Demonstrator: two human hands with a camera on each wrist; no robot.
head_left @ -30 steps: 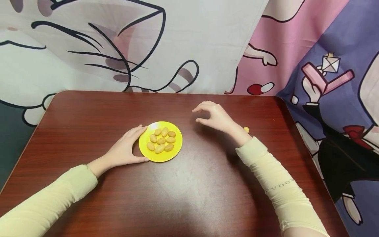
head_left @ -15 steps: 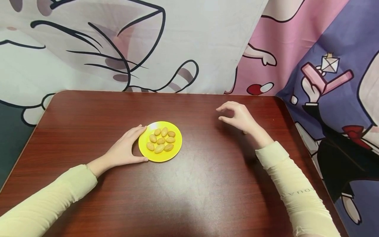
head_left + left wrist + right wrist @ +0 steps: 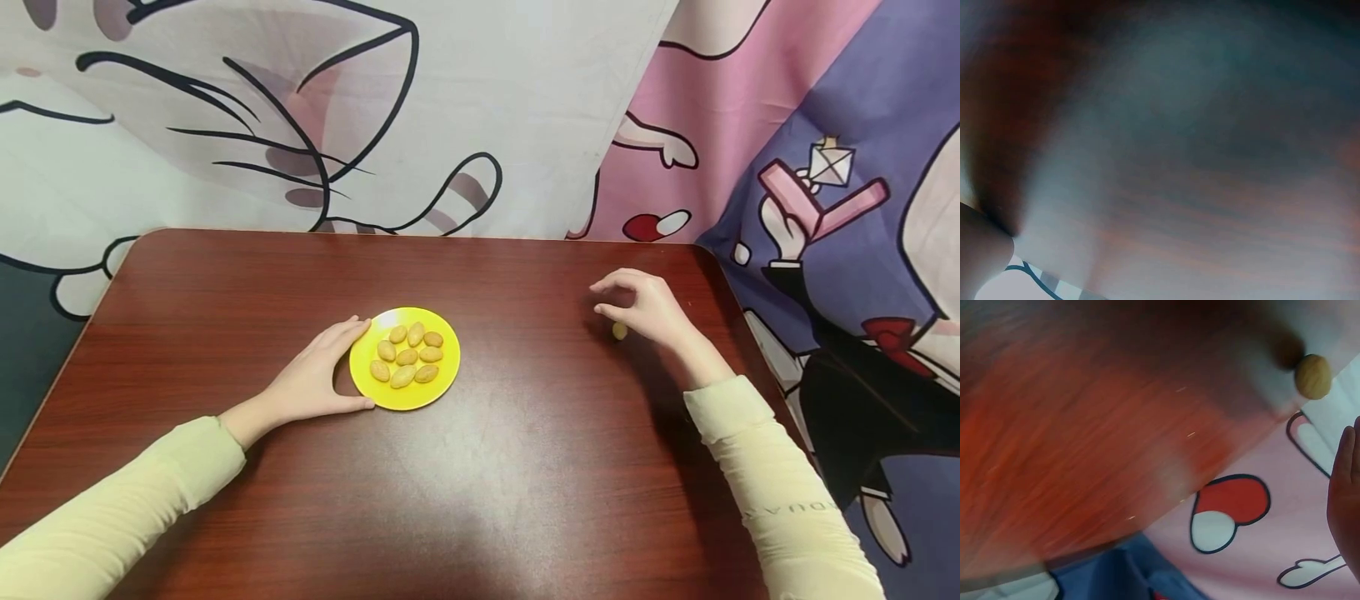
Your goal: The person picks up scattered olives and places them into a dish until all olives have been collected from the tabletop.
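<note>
A yellow plate lies left of the table's middle and bears several small, tan, oval nut-like pieces. My left hand holds its left rim, with the fingers at the far side and the thumb at the near side. One more oval piece rests on the table to the right, also seen as a brownish-yellow oval in the right wrist view. Just above and beside it hovers my right hand, fingers and thumb apart with nothing held between them. The left wrist view is mostly blurred tabletop.
The dark red-brown wooden table has a glossy patch near its centre. Behind it hangs a cartoon-printed cloth, which continues along the right side in pink and blue.
My right hand has moved right, away from the plate, and come down slightly beside the lone oval piece. The left hand and the plate stay where they were.
</note>
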